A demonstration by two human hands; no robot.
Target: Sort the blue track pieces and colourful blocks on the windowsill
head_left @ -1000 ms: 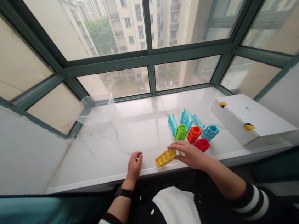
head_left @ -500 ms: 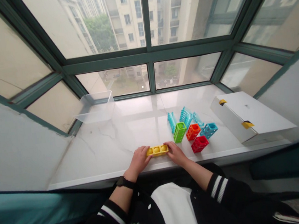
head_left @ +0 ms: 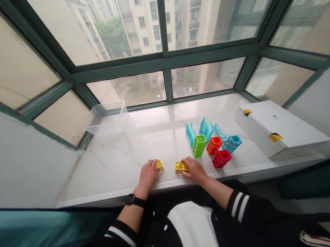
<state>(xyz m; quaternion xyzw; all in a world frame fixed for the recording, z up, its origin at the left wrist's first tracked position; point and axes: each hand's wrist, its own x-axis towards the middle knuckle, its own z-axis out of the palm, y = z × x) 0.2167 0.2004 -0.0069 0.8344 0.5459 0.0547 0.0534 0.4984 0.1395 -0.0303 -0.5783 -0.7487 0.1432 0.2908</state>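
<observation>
left hand (head_left: 148,173): left yellow piece (head_left: 159,165) gripped | right hand (head_left: 195,170): right yellow piece (head_left: 179,166) gripped | both held low near sill (head_left: 121,159) edge, apparently for steadiness

Left yellow plastic block (head_left: 159,165) is mostly hidden, just a stubby end poking out. Right yellow plastic block (head_left: 179,166) shows more, lying sideways, round cell facing up. Clear gap between 'em, near the windowsill (head_left: 113,164) edge.
</observation>
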